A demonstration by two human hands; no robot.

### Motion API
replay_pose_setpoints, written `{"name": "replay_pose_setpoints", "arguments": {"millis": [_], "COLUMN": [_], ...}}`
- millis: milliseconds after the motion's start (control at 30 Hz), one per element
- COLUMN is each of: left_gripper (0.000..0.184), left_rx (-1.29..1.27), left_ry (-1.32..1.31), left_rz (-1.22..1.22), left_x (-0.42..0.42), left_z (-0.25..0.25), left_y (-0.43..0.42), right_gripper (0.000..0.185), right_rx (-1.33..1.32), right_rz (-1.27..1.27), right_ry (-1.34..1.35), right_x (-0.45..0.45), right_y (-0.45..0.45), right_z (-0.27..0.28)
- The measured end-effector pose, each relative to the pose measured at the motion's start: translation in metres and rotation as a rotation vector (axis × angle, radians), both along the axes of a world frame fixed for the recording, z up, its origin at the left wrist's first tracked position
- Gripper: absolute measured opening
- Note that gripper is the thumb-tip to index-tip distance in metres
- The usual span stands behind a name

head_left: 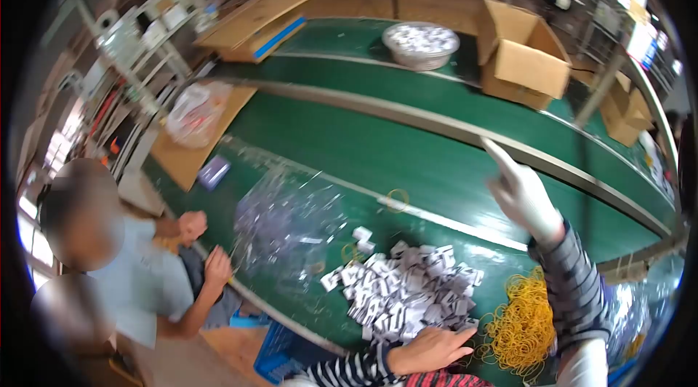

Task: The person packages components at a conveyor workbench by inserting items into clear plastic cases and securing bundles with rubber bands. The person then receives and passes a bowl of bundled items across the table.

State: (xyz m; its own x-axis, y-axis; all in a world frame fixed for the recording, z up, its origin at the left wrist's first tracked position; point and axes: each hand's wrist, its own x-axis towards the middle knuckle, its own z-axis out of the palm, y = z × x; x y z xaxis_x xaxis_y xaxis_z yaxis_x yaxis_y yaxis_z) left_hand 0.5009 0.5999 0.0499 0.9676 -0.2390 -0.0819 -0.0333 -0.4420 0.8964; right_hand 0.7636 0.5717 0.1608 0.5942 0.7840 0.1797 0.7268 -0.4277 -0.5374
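Observation:
My left hand [430, 350], bare with a striped sleeve, is at the near edge of a pile of small white folded pieces [407, 289]. Its fingers are apart, with nothing visible in them. My right hand [522, 194], in a white glove, reaches over the green table [436, 187], index finger stretched out; no object shows in it. Yellow rubber bands [520, 325] lie heaped beside my right forearm, right of the white pieces. One loose yellow band [397, 200] rests farther back.
Clear plastic bags [287, 216] lie left of the pile. A co-worker [138, 278] sits at the left edge, both hands near the table. Behind a raised metal rail [349, 100] stand a round tub [421, 45] and an open cardboard box [525, 60].

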Motion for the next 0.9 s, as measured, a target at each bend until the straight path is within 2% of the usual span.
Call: {"name": "replay_pose_setpoints", "arguments": {"millis": [33, 100, 167, 233, 300, 367, 433, 467, 500, 533, 567, 633, 667, 700, 767, 800, 867, 900], "left_gripper": [0.043, 0.032, 0.019, 0.029, 0.03, 0.025, 0.023, 0.017, 0.019, 0.022, 0.027, 0.031, 0.035, 0.039, 0.049, 0.054, 0.062, 0.066], "left_rx": [-0.054, -0.088, 0.078, 0.133, 0.134, 0.2, 0.37, 0.379, 0.487, 0.56, 0.638, 0.815, 0.853, 0.878, 0.91, 0.922, 0.798, 0.73], "left_ry": [0.019, 0.151, 0.09, 0.005, 0.044, -0.043, -0.173, -0.129, -0.174, -0.225, -0.262, -0.333, -0.285, -0.237, 0.018, 0.148, 0.487, 0.654], "left_rz": [0.08, 0.232, 0.242, 0.414, 0.494, 0.642, 0.702, 0.798, 0.866, 0.918, 0.945, 1.059, 1.133, 1.2, 1.281, 1.313, 1.274, 1.241], "left_x": [0.0, -0.002, -0.013, -0.017, -0.015, -0.006, -0.007, -0.007, -0.004, -0.001, -0.005, -0.009, -0.013, -0.018, -0.024, -0.024, -0.021, -0.02], "left_z": [0.001, 0.005, -0.002, -0.008, 0.001, 0.001, -0.007, -0.015, -0.013, -0.014, -0.028, -0.045, -0.054, -0.063, -0.074, -0.075, -0.062, -0.056], "left_y": [0.003, 0.016, 0.035, 0.049, 0.075, 0.105, 0.151, 0.175, 0.197, 0.223, 0.256, 0.315, 0.344, 0.369, 0.408, 0.418, 0.419, 0.417], "right_gripper": [0.061, 0.058, 0.056, 0.059, 0.059, 0.06, 0.056, 0.047, 0.039, 0.035, 0.032, 0.021, 0.008, 0.006, 0.009, 0.011, 0.01, 0.012], "right_rx": [0.095, 0.05, -0.029, -0.052, -0.184, -0.306, -0.392, -0.332, -0.251, -0.25, -0.182, 0.123, 0.088, 0.064, 0.005, 0.078, 0.039, 0.082], "right_rz": [0.04, -0.039, -0.079, -0.072, -0.099, -0.08, -0.105, 0.006, 0.143, 0.109, 0.131, 0.373, 0.34, 0.289, 0.087, 0.11, -0.2, -0.284], "right_ry": [-0.199, -0.235, -0.225, -0.234, -0.28, -0.217, -0.158, -0.192, -0.215, -0.359, -0.173, -0.262, -0.207, -0.018, 0.299, 0.201, 0.558, 0.599], "right_x": [0.033, 0.078, 0.117, 0.144, 0.158, 0.155, 0.159, 0.181, 0.182, 0.173, 0.14, 0.101, 0.076, 0.056, 0.013, 0.003, -0.024, -0.031], "right_y": [0.025, 0.074, 0.114, 0.139, 0.157, 0.162, 0.162, 0.156, 0.155, 0.152, 0.136, 0.098, 0.076, 0.052, 0.006, -0.016, -0.063, -0.086], "right_z": [-0.01, -0.002, 0.006, 0.01, 0.01, 0.015, 0.007, -0.014, -0.024, -0.038, -0.029, -0.058, -0.067, -0.087, -0.114, -0.136, -0.157, -0.176]}}
